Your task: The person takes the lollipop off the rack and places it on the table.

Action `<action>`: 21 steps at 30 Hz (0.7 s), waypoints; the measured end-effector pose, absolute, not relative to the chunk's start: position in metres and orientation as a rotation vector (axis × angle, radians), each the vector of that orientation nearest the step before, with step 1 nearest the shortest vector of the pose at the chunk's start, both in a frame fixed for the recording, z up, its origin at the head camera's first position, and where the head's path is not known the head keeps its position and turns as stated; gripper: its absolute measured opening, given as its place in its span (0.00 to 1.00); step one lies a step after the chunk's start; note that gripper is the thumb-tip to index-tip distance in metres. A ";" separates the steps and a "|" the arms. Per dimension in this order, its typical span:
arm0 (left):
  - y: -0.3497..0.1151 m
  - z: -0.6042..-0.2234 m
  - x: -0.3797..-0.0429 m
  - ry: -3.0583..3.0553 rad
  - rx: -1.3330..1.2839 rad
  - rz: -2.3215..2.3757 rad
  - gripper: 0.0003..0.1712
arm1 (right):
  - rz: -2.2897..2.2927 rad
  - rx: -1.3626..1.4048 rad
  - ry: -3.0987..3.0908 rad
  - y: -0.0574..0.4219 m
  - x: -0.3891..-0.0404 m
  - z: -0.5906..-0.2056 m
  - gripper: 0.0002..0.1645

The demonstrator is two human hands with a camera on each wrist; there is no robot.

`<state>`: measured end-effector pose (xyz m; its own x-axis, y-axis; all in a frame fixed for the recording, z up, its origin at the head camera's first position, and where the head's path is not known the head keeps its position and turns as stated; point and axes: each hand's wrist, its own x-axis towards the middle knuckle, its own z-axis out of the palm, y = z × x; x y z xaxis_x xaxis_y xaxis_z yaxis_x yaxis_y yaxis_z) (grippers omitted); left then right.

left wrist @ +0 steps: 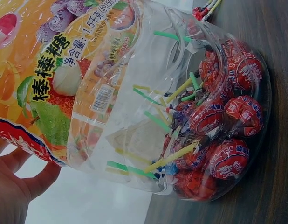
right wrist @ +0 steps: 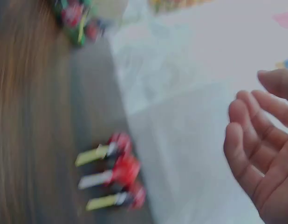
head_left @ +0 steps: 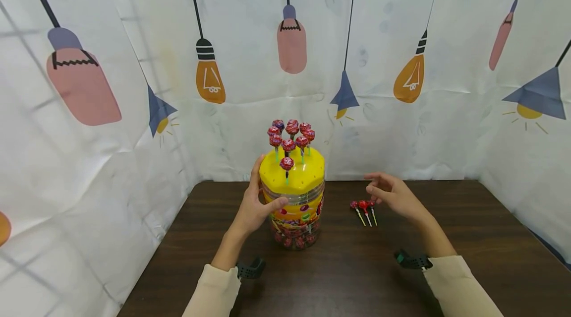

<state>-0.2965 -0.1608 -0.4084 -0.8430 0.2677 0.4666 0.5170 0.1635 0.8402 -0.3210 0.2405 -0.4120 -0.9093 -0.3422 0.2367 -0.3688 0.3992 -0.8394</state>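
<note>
L hand (head_left: 254, 208) has thumb + fingers round side of clear jar (head_left: 294, 213), upright on tabletop (head_left: 339, 277) left of ctr. Jar's bottom: heaped wrapped pops (left wrist: 223, 116); yellow lid (head_left: 308, 178) w/ standing pops (head_left: 288, 145). Tabletop stretches btwn jar & 3 loose pops (head_left: 365, 206) nr far edge. R hand (head_left: 394, 197) nr these, fingers loosely bent, holds nothing.

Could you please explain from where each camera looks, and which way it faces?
Head: worn on the head, facing forward and down at the jar; the left hand, right hand and sleeves show.
Left wrist: on that wrist, facing the jar's side and base; part of the left hand shows.
Right wrist: on that wrist, facing the loose lollipops; part of the right hand shows.
Shared: head and right wrist both show three loose lollipops.
</note>
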 end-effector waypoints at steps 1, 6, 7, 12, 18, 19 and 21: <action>-0.161 -0.408 -0.297 -2.225 -0.766 -1.745 0.62 | 1.576 0.684 -2.571 0.235 -0.317 -0.407 0.23; -0.161 -0.409 -0.297 -2.227 -0.765 -1.733 0.62 | 1.650 0.762 -2.379 0.202 -0.293 -0.382 0.18; -0.161 -0.409 -0.297 -2.229 -0.764 -1.729 0.62 | 1.662 0.775 -2.337 0.195 -0.289 -0.379 0.17; -0.162 -0.409 -0.296 -2.230 -0.786 -1.720 0.62 | 1.695 0.850 -2.141 0.161 -0.270 -0.366 0.14; -0.165 -0.409 -0.298 -2.201 -0.865 -1.746 0.61 | 1.732 0.861 -1.988 0.133 -0.256 -0.349 0.14; -0.165 -0.408 -0.298 -2.204 -0.867 -1.748 0.61 | 1.740 0.861 -1.970 0.129 -0.255 -0.346 0.14; -0.167 -0.409 -0.298 -2.213 -0.867 -1.745 0.62 | 1.767 0.870 -1.944 0.122 -0.255 -0.341 0.15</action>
